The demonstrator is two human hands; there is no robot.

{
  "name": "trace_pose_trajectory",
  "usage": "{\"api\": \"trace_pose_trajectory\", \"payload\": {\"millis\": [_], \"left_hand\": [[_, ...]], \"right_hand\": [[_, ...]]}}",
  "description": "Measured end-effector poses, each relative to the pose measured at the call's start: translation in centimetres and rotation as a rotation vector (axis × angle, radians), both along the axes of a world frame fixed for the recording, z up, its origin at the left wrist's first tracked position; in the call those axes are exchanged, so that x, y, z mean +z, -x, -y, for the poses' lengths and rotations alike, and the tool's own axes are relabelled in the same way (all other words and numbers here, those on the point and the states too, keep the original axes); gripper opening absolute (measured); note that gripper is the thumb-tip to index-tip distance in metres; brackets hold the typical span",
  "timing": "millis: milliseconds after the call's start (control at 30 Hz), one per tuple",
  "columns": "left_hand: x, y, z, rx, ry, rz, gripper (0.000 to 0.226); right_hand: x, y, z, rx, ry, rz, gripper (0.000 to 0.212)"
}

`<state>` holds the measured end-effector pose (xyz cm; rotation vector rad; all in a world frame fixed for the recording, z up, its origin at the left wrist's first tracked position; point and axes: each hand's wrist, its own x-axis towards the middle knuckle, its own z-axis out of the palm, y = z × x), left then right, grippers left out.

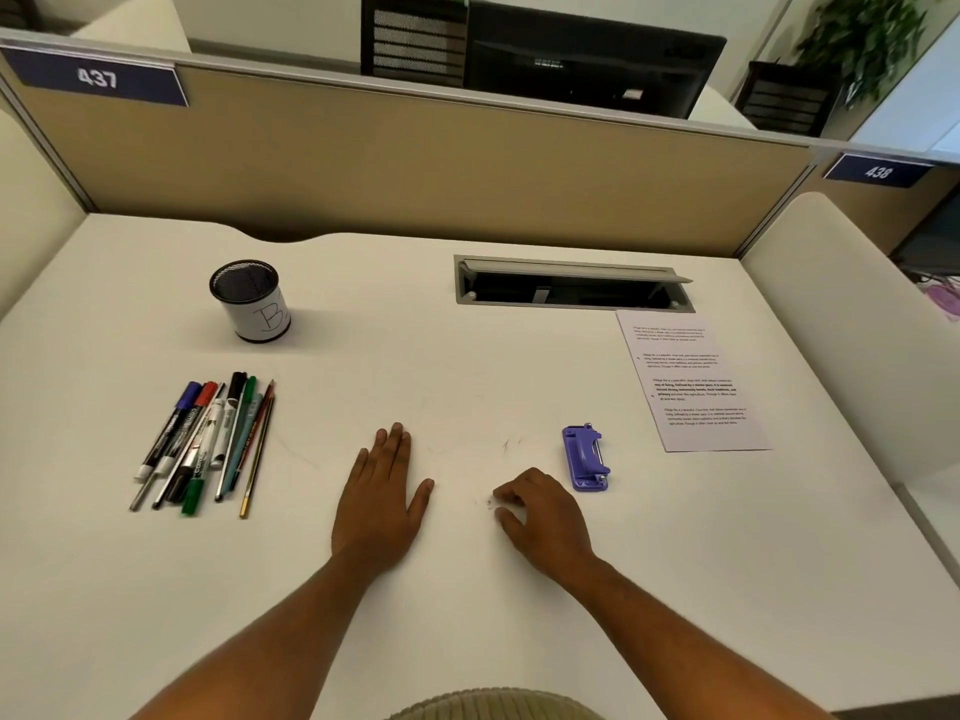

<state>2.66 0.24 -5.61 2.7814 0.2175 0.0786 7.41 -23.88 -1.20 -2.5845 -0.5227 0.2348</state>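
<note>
Tiny white scrap [491, 504] on desk [467, 356], front-centre, pinched at fingertips of R hand [543, 517]; other fingers curled over it. Too small to say what kind of scrap. L hand [384, 491] flat on desk, fingers straight & together, thumb out, near the scrap on its left.

Risk: scrap v. light, so a loose pinch or quick lift could drop or flick it away. R knuckles could also nudge purple hole punch [586, 458] just beside them.

Writing: mesh cup [251, 301] marked "B". Partition tags "437" [98, 77] & "438" [878, 172]. Printed sheet [696, 381] & marker barrels [208, 444] not legible.
</note>
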Motion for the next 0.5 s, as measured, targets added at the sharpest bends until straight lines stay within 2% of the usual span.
{"api": "trace_pose_trajectory", "payload": {"millis": [500], "left_hand": [[-0.1,0.0,0.0,0.003,0.011,0.004,0.073]], "right_hand": [[0.6,-2.2,-1.5,0.256,0.186,0.109,0.021]]}}
